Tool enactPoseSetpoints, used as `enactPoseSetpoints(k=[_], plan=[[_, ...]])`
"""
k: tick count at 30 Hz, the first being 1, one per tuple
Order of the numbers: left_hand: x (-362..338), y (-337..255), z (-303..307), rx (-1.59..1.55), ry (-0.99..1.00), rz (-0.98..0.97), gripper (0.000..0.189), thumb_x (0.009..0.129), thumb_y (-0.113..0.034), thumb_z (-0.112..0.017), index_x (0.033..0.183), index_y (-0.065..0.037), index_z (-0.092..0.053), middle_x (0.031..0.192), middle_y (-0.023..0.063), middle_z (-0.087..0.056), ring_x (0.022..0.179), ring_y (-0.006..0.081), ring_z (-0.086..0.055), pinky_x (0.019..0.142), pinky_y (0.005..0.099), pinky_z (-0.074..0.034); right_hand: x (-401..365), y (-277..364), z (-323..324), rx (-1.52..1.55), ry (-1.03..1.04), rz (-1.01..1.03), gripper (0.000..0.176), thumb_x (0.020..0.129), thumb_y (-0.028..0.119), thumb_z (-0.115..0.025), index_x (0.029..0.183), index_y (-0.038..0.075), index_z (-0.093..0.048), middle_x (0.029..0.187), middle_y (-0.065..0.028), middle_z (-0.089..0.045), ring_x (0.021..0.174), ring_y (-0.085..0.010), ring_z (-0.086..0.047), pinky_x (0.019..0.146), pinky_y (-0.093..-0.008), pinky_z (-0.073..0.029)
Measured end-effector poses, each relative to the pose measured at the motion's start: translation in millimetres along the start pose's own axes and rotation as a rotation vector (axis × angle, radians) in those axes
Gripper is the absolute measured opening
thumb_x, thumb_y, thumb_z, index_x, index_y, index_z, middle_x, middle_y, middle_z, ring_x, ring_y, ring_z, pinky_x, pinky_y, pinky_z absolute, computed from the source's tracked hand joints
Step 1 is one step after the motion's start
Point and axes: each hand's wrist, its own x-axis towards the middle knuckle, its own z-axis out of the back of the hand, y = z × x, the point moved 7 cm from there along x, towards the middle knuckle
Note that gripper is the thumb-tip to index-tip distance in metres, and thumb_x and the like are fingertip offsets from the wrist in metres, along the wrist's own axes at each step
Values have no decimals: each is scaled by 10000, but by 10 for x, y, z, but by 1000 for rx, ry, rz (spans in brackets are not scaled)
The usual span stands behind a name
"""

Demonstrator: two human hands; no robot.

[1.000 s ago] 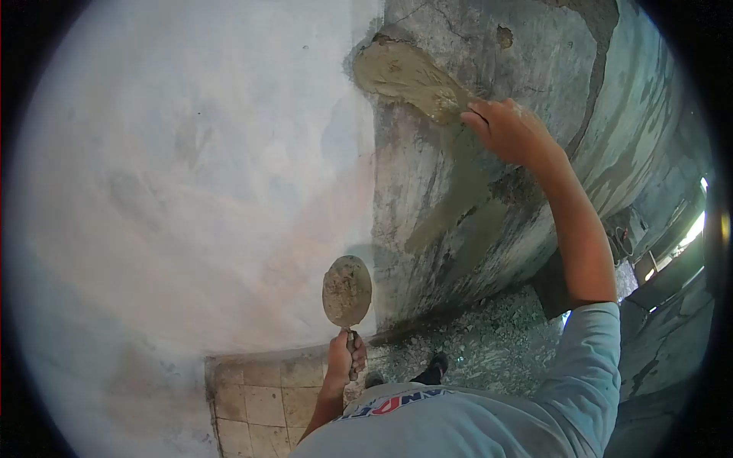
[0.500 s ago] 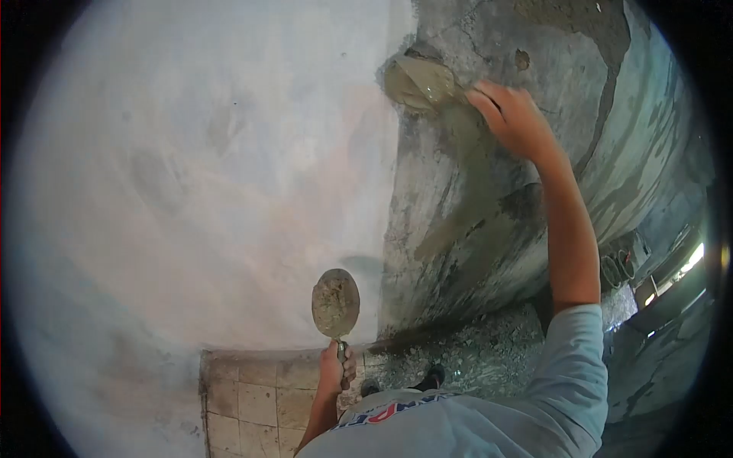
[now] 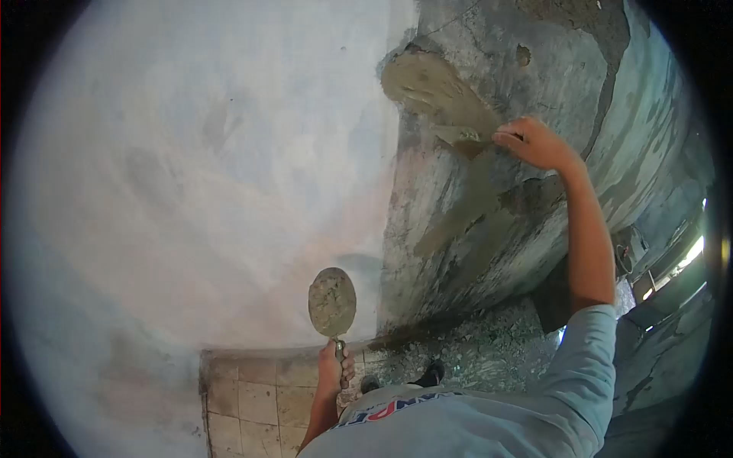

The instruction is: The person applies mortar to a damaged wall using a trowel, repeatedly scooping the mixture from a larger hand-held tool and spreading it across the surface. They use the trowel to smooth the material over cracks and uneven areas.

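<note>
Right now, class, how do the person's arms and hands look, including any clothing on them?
The left hand and right hand wear no gloves, and both forearms are bare. The right sleeve is short, loose and pale grey-blue; the left sleeve is not visible.

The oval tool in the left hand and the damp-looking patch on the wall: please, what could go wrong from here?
The mortar on the oval tool might slide off if the left hand tips it. The damp-looking patch could sag or loosen, as the wall above it is cracked. The shoes stand near floor debris, so a sideways step while the right hand reaches out with the trowel may slip.
</note>
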Motion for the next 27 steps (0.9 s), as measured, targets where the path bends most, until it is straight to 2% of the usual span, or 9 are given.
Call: enactPoseSetpoints(k=[2,5,8,14,17,20,23,26,27], plan=[[14,-29,-31,-3,-7,12,514,1045,-584,-382,790,-150,-488,522,-26,-381,364,112,-320,344,290,-286,-94,38,-21,150,-77,-78,307,1017,292,-585,1171,52,-699,1009,-212,-707,968,-414,-669,861,-457,-520],[56,-64,-94,16,-6,8,517,1048,-582,-366,790,-152,-489,517,-29,-378,354,109,-309,333,286,-284,-134,316,-105,272,-424,-63,332,1016,279,-592,1196,10,-667,1024,-250,-703,984,-426,-673,851,-479,-521],[97,-50,-165,35,20,10,524,1050,-581,-373,786,-142,-487,518,-24,-382,358,117,-323,339,293,-293,10,479,-346,178,-744,41,352,1011,262,-599,1214,-23,-637,1003,-293,-694,955,-446,-683,809,-490,-529],[169,26,-289,55,73,71,506,1052,-546,-390,779,-131,-487,520,-19,-389,363,125,-341,343,301,-306,119,613,-737,279,-707,-89,346,1007,250,-603,1227,-16,-620,851,-279,-690,794,-476,-674,683,-516,-531],[164,54,-318,69,76,85,472,1049,-510,-372,778,-139,-478,511,-26,-377,348,115,-323,323,288,-294,14,545,-937,316,-705,-63,325,1011,258,-600,1202,-4,-623,806,-271,-681,761,-477,-662,654,-523,-519],[125,24,-339,76,59,96,470,1051,-505,-364,779,-139,-477,512,-27,-379,350,114,-324,322,284,-289,-133,481,-1133,409,-694,-45,287,1011,252,-602,1183,23,-628,832,-240,-691,784,-462,-669,658,-506,-517],[77,-31,-335,75,77,78,487,1055,-522,-369,783,-133,-482,519,-23,-388,359,115,-336,331,286,-296,-253,518,-1160,346,-582,-188,251,1013,209,-615,1171,18,-652,923,-200,-717,815,-417,-699,710,-433,-543],[141,-15,-304,52,86,80,511,1057,-547,-375,786,-129,-486,527,-17,-396,368,118,-345,343,290,-305,-244,763,-968,175,-902,-32,238,1010,229,-620,1144,37,-664,976,-172,-725,835,-401,-701,719,-447,-553],[155,0,-314,46,81,76,495,1058,-535,-360,787,-138,-481,528,-20,-393,362,116,-329,337,284,-294,-187,815,-917,162,-910,-53,248,1005,249,-624,1160,57,-657,985,-158,-728,843,-397,-704,723,-455,-559]])
